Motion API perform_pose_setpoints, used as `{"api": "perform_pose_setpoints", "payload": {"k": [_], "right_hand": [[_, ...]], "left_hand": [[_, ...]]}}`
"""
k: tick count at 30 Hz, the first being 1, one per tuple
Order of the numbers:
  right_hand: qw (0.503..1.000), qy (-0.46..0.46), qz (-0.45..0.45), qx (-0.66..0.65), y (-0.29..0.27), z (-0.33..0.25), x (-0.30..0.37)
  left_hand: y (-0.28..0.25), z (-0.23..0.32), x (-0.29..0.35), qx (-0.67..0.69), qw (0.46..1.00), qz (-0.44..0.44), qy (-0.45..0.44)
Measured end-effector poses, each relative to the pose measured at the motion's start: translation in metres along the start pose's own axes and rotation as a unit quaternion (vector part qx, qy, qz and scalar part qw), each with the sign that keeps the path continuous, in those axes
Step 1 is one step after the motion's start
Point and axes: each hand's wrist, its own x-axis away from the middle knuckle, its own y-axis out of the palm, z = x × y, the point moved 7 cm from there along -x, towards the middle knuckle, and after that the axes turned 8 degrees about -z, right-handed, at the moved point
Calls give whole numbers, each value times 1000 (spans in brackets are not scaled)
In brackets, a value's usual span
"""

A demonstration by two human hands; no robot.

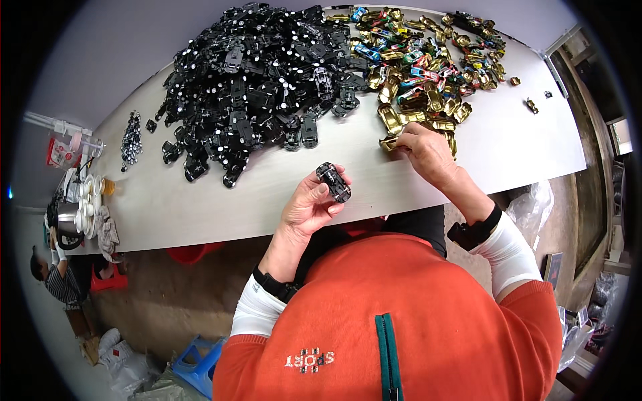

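Note:
My left hand point(309, 204) holds a black toy car chassis point(333, 182) between thumb and fingers, above the table's near edge. At the near side of a heap of shiny toy car bodies point(428, 70), mostly gold with some coloured ones, my right hand point(428, 152) has its fingers closed on a gold toy car body point(387, 143). Other gold bodies lie right beside and beyond those fingers. A much larger heap of black toy car chassis point(247, 80) with small white wheels spreads left of the gold ones.
Small silvery parts point(132, 142) form a little pile at the table's point(200, 214) left. A metal pot point(69, 222) and white dishes point(87, 204) stand at the far left end. A person point(61, 284) is beyond them. On the floor are a blue stool point(199, 366) and plastic bags.

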Motion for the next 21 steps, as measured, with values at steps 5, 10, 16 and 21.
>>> {"api": "perform_pose_setpoints", "payload": {"k": [5, 10, 16, 21], "right_hand": [[881, 105, -164, -432, 10, -20, -14], [895, 107, -186, -391, 35, -3, -24], [962, 96, -116, -229, 26, -8, -23], [995, -17, -59, -84, 9, -20, -22]], "left_hand": [[7, -1, -2, -29, 999, -38, 2], [8, -1, -1, -60, 998, -5, 10], [6, -3, -2, -71, 997, 18, 21], [0, -3, 2, -57, 998, -5, 13]]}}
